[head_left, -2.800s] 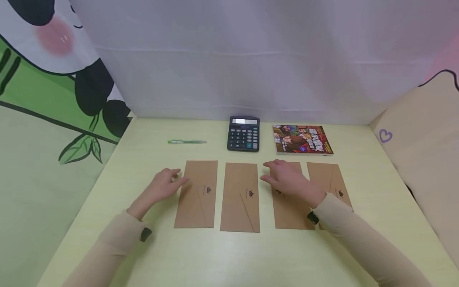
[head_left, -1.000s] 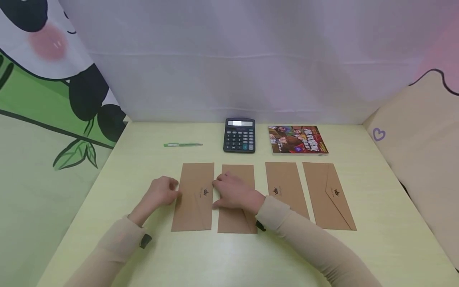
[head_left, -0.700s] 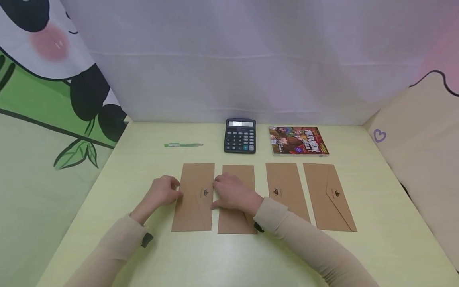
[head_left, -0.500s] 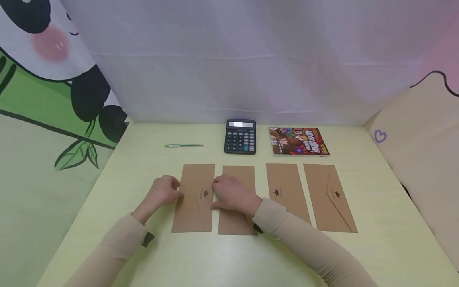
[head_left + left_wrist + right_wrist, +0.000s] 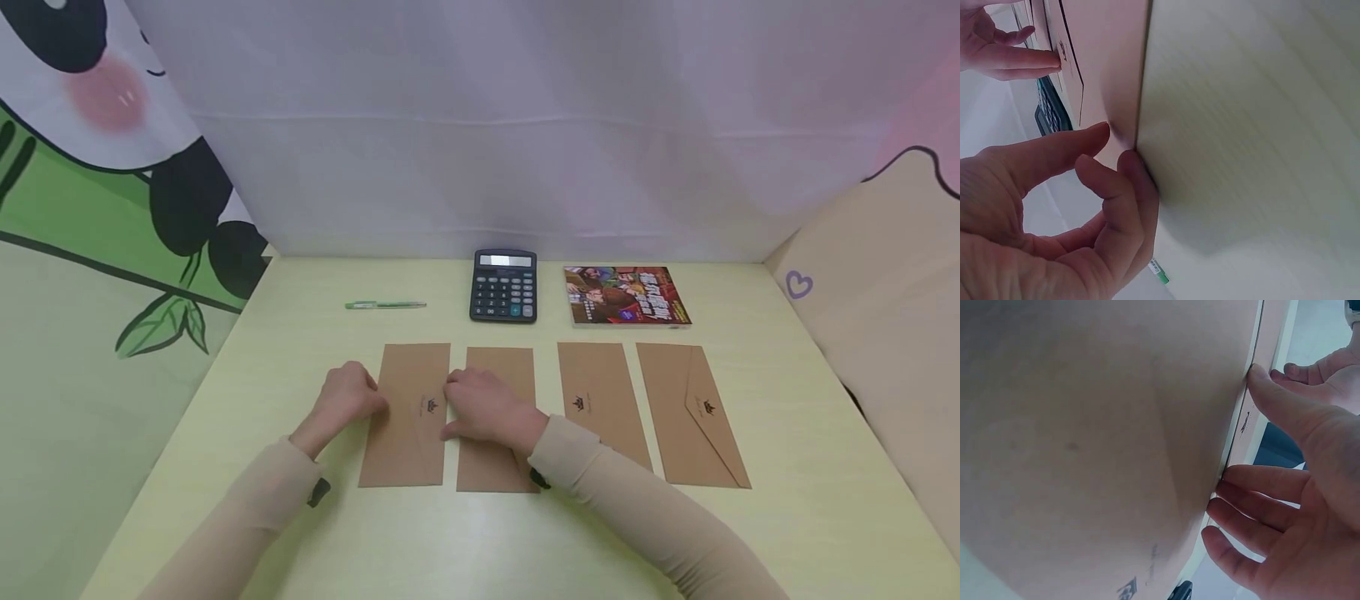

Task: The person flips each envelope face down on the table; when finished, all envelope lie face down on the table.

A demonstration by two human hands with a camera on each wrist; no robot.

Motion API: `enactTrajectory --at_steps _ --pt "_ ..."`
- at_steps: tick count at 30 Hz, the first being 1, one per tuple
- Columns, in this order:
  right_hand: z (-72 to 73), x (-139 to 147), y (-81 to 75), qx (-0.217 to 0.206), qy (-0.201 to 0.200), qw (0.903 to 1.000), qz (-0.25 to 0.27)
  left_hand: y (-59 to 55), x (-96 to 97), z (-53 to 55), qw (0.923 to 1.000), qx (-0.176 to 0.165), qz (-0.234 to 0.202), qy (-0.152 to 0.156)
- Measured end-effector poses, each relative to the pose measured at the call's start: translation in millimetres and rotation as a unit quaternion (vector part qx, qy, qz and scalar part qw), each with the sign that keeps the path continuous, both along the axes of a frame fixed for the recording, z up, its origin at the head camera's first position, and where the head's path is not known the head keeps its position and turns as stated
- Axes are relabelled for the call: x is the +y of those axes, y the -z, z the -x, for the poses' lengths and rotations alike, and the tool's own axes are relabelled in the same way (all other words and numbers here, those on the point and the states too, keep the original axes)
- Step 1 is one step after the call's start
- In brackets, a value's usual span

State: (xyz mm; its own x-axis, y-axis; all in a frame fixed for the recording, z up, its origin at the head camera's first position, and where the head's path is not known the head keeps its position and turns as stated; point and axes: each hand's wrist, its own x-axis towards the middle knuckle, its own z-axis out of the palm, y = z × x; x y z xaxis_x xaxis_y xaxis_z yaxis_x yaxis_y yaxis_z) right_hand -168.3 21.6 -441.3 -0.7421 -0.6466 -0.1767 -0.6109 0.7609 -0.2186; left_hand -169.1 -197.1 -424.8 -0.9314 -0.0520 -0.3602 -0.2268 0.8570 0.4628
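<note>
Four brown paper envelopes lie in a row in the head view. My left hand is at the left edge of the leftmost envelope, its thumb over the paper. In the left wrist view a fingertip meets that edge, while thumb and finger stand apart. Over the second envelope reaches my right hand, hiding its middle. Its fingertips and thumb touch the leftmost envelope's right edge, fingers fairly straight in the right wrist view. The third envelope and the rightmost envelope lie to the right.
Behind the envelopes lie a green pen, a black calculator and a colourful book. They rest on a pale table. A white curtain hangs at the back edge, with printed cloth at both sides.
My right hand has moved left from the third envelope to the leftmost one's right edge, where it stays. My left hand has shifted slightly right, its thumb now farther over the leftmost envelope.
</note>
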Motion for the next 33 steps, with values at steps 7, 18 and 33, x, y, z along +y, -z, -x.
enactTrajectory --at_steps 7,18,33 --pt "-0.4 0.1 -1.3 -0.002 0.000 1.0000 0.002 0.7 -1.3 3.9 0.9999 -0.010 -0.003 -0.012" --pt "1.7 -1.4 0.3 0.002 -0.001 1.0000 0.006 0.5 -5.6 11.7 0.9983 -0.054 0.008 -0.019" --pt "2.1 -0.9 0.8 -0.005 0.010 0.9999 0.013 -0.3 -14.3 7.4 0.9978 -0.044 -0.045 -0.022"
